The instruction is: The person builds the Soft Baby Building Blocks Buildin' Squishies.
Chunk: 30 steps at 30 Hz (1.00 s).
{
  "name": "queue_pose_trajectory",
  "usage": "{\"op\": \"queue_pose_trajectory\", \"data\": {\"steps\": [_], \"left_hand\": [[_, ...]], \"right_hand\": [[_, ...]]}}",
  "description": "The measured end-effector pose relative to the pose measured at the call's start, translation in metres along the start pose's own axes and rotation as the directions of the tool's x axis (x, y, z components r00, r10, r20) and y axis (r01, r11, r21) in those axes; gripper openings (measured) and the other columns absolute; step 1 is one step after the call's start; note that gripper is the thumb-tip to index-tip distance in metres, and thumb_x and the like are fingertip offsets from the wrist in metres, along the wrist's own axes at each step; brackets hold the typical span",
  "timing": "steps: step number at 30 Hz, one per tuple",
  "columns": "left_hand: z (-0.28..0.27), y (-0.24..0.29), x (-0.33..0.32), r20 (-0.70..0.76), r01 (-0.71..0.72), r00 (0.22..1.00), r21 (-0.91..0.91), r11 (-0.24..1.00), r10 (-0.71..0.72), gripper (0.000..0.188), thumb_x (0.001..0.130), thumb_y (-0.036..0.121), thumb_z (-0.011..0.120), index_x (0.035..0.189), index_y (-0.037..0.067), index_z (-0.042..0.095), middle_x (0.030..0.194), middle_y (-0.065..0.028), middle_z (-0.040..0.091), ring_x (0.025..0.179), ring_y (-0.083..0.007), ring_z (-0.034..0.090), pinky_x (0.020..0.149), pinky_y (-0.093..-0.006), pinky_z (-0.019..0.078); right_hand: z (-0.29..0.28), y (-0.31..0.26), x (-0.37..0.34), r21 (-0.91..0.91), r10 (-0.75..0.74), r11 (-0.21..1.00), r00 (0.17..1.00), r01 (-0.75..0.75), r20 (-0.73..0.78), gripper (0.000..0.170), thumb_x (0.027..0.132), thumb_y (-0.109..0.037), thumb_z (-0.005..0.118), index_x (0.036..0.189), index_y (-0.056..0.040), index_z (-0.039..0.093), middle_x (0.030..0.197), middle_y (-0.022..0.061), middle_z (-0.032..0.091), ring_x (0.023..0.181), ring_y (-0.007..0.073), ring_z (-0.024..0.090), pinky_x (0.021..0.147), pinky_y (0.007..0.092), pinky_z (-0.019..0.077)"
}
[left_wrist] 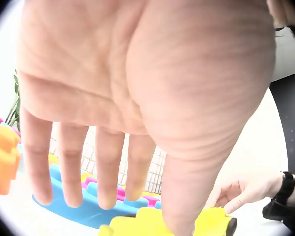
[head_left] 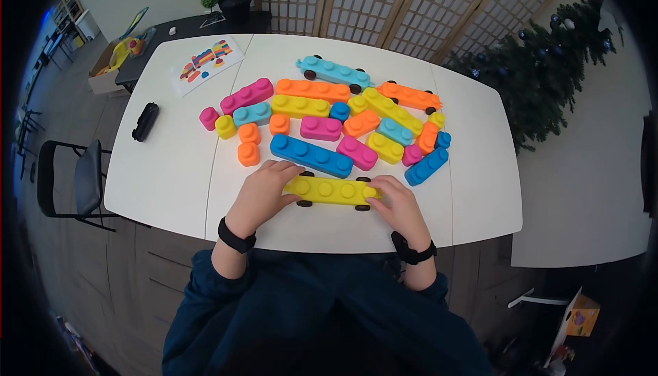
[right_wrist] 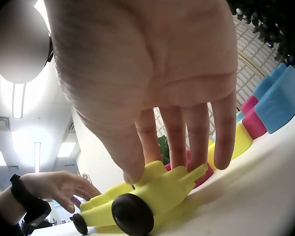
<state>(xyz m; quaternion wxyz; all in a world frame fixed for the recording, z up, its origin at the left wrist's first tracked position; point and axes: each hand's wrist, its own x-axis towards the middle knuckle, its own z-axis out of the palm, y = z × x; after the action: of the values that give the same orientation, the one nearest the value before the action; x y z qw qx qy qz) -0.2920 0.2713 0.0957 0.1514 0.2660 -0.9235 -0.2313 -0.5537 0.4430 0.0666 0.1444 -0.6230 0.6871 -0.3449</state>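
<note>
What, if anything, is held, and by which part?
The yellow wheeled block, by its right end in the right hand; the left hand touches its left end.

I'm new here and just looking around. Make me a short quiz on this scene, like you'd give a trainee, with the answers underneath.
1. What colour is the wheeled base between the left hand and the right hand?
A) pink
B) yellow
C) dark blue

2. True or false: a printed sheet lies on the white table, toward the left hand's side.

3. How many wheeled bases stand on the table?

Key:
1. B.
2. True.
3. Three: the yellow one, a light-blue one and an orange one.
</note>
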Motion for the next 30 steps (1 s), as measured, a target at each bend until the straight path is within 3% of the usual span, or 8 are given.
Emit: {"op": "queue_pose_trajectory", "data": {"steps": [5,12,14,16,19,22,25,30], "left_hand": [[0.013,-0.003,-0.005,0.071,0.037,0.997,-0.135,0.99,-0.027,0.05,0.076,0.01,0.084,0.124,0.006,0.068,0.122,-0.0129,0.069,0.112,-0.035,0.065,0.097,-0.0408,0.0536],[0.011,-0.01,-0.007,0.07,0.014,0.998,-0.147,0.989,-0.003,0.05,0.077,0.008,0.083,0.124,0.004,0.067,0.122,-0.0134,0.069,0.109,-0.0351,0.066,0.096,-0.0401,0.0542],[-0.006,-0.023,-0.006,-0.03,-0.028,0.999,-0.304,0.952,0.02,0.052,0.079,0.009,0.083,0.127,0.004,0.065,0.121,-0.0157,0.069,0.107,-0.0362,0.066,0.093,-0.0403,0.0545],[-0.028,-0.043,-0.008,-0.127,0.107,0.982,-0.24,0.965,-0.141,0.052,0.08,0.006,0.083,0.128,0.004,0.064,0.12,-0.0171,0.069,0.102,-0.0348,0.067,0.091,-0.0396,0.0541],[-0.055,-0.087,-0.009,-0.389,0.251,0.873,-0.155,0.956,-0.293,0.05,0.083,0.006,0.081,0.13,0.007,0.065,0.117,-0.0124,0.072,0.103,-0.0286,0.068,0.085,-0.0376,0.0542],[-0.067,-0.139,-0.005,-0.468,0.381,0.784,-0.158,0.911,-0.408,0.06,0.081,0.004,0.082,0.137,0.008,0.059,0.134,-0.0134,0.064,0.114,-0.0306,0.065,0.09,-0.0389,0.0547],[-0.072,-0.186,-0.002,-0.436,0.32,0.857,0.032,0.947,-0.275,0.063,0.08,0.004,0.083,0.138,0.007,0.058,0.135,-0.0161,0.062,0.115,-0.0327,0.063,0.092,-0.0391,0.0547],[-0.071,-0.203,0.01,-0.287,0.369,0.886,-0.039,0.929,-0.364,0.058,0.079,0.004,0.083,0.132,0.005,0.06,0.125,-0.0162,0.064,0.108,-0.0325,0.065,0.092,-0.0388,0.0547]], "right_hand": [[0.001,0.002,0.001,0.029,-0.007,1.0,1.0,0.007,0.002,0.029,0.084,-0.008,0.08,0.111,-0.0024,0.068,0.116,0.0112,0.068,0.103,0.033,0.068,0.089,0.036,0.0551],[0.0,-0.002,0.0,0.068,0.047,0.997,0.999,-0.047,0.007,0.029,0.084,-0.006,0.08,0.109,0.0001,0.067,0.116,0.0121,0.068,0.104,0.0325,0.069,0.089,0.0358,0.0549],[-0.001,-0.003,0.0,0.059,0.046,0.997,0.999,-0.047,0.011,0.028,0.084,-0.006,0.08,0.109,0.0002,0.067,0.116,0.0121,0.068,0.104,0.0325,0.068,0.089,0.0357,0.0548],[-0.003,-0.003,0.0,0.048,0.044,0.998,0.999,-0.044,0.012,0.028,0.084,-0.006,0.08,0.109,0.0002,0.067,0.116,0.0122,0.068,0.104,0.0325,0.068,0.089,0.0356,0.0547],[-0.003,-0.003,0.0,0.049,0.049,0.998,0.998,-0.051,0.024,0.028,0.085,-0.007,0.079,0.109,0.0001,0.067,0.116,0.0122,0.068,0.104,0.0325,0.068,0.089,0.0355,0.0546],[-0.003,-0.002,0.0,0.061,0.057,0.996,0.998,-0.058,0.026,0.028,0.085,-0.008,0.079,0.109,0.0,0.067,0.115,0.0121,0.068,0.104,0.0323,0.068,0.09,0.0357,0.0545],[-0.002,-0.002,0.0,0.048,0.062,0.997,0.998,-0.064,0.026,0.028,0.085,-0.008,0.079,0.109,0.0,0.067,0.115,0.0122,0.068,0.104,0.0324,0.068,0.09,0.0358,0.0545],[-0.001,-0.004,0.0,0.035,0.058,0.998,0.998,-0.059,0.02,0.028,0.085,-0.007,0.079,0.109,-0.0003,0.067,0.116,0.0123,0.068,0.104,0.0331,0.068,0.089,0.0361,0.0546]]}}
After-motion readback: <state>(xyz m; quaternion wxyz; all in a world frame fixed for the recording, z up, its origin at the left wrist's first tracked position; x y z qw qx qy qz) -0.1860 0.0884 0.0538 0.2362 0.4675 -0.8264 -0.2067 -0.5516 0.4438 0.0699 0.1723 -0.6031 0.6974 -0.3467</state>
